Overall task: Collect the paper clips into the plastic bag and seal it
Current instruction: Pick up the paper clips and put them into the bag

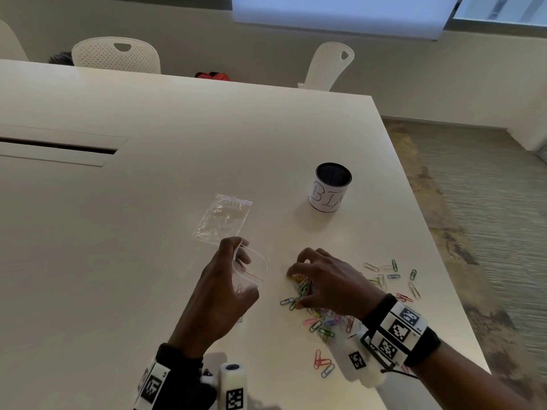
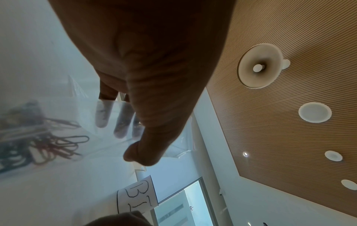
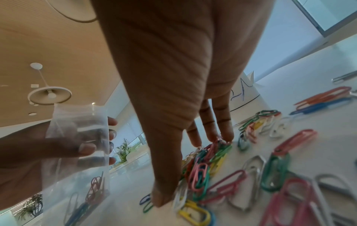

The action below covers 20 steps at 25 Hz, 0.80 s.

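Observation:
My left hand (image 1: 225, 279) grips a small clear plastic bag (image 1: 250, 270) upright above the white table (image 1: 148, 202), its mouth held wide. Several clips lie at the bottom of the bag (image 3: 77, 175). Just to its right, my right hand (image 1: 319, 279) reaches down with thumb and fingers curled round a bunch of coloured paper clips (image 1: 302, 287) on the table. The right wrist view shows the fingertips (image 3: 225, 136) and thumb closing on that bunch of clips (image 3: 204, 162). Through the bag's wall, the left wrist view shows clips (image 2: 42, 146) inside it.
A second clear bag (image 1: 222, 218) lies flat beyond my left hand. A dark mesh cup labelled BIN (image 1: 330, 187) stands farther right. Loose clips (image 1: 390, 276) are scattered toward the table's right edge (image 1: 444, 255). White chairs stand behind the table.

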### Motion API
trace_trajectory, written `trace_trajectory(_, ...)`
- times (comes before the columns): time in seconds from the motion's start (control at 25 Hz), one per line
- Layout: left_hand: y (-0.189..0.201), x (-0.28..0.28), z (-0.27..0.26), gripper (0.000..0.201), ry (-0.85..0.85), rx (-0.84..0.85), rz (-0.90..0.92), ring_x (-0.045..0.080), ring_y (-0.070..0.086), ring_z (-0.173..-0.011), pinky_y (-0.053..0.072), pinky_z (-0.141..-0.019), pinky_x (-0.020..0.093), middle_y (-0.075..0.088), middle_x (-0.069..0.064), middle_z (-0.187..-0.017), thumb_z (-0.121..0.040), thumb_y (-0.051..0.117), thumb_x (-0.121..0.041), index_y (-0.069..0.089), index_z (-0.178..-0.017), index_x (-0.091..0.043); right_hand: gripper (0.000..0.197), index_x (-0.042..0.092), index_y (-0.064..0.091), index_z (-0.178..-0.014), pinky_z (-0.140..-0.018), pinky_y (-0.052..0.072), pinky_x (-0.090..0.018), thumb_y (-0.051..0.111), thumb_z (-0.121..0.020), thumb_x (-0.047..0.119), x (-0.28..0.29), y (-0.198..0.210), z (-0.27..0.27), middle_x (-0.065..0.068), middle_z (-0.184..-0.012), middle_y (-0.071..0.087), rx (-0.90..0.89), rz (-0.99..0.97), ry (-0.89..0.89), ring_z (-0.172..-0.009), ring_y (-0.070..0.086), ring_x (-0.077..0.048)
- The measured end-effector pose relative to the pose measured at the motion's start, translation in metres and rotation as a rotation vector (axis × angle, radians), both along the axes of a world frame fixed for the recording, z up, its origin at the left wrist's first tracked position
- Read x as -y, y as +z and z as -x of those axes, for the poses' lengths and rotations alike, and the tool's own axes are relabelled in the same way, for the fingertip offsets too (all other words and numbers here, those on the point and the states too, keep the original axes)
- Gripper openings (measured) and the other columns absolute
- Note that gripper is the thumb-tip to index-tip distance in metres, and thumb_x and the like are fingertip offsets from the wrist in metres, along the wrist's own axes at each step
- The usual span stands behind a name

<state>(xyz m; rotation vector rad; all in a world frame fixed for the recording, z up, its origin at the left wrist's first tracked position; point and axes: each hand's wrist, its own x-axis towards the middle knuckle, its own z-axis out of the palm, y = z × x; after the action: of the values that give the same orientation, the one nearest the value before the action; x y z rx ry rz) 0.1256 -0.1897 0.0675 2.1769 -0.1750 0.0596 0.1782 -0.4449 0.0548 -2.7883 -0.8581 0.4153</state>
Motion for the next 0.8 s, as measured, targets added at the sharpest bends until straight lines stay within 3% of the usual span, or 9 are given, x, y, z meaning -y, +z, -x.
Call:
trace_trajectory(0.28,-0.002,0.003,0.0,0.072,-0.009,-0.015,-0.008,0.007,0.061,-0.104,0.046,-0.076,0.008,0.058,-0.017,-0.11,-0.079,0.079,-0.009,0.04,-0.133,-0.037,0.024,0.023,0.07,-0.121,-0.091,0.057,-0.026,0.068,-0.097,0.023,-0.001,0.0,0.006,0.004,-0.127,0.063,0.036,-0.113,-0.009,-0.106,0.062,-0.011)
trace_trajectory(0.48,-0.003,0.008,0.001,0.072,-0.034,-0.019,-0.013,0.008,0.061,-0.105,0.049,-0.076,0.013,0.057,-0.017,-0.109,-0.079,0.079,-0.009,0.039,-0.133,-0.036,0.015,0.017,0.074,-0.11,-0.082,0.057,-0.019,0.063,-0.1,0.018,-0.003,-0.003,0.006,0.001,-0.112,0.068,0.115,-0.092,0.004,-0.091,0.065,-0.007)
trace_trajectory(0.64,-0.004,0.012,0.0,0.072,-0.045,-0.017,-0.018,0.006,0.06,-0.104,0.051,-0.077,0.015,0.056,-0.018,-0.108,-0.078,0.079,-0.009,0.04,-0.133,-0.036,0.011,0.012,0.076,-0.095,-0.071,0.058,-0.014,0.066,-0.098,0.017,0.004,0.001,0.002,0.002,-0.099,0.071,0.051,-0.176,-0.075,-0.077,0.069,-0.008)
trace_trajectory(0.8,-0.006,0.017,-0.001,0.071,-0.059,-0.02,-0.029,0.004,0.058,-0.104,0.048,-0.074,0.009,0.055,-0.019,-0.109,-0.078,0.079,-0.011,0.039,-0.131,-0.037,0.012,0.012,0.081,-0.1,-0.08,0.062,-0.021,0.074,-0.093,0.02,0.02,0.008,-0.006,0.001,-0.094,0.079,-0.06,-0.421,-0.303,-0.08,0.074,-0.006)
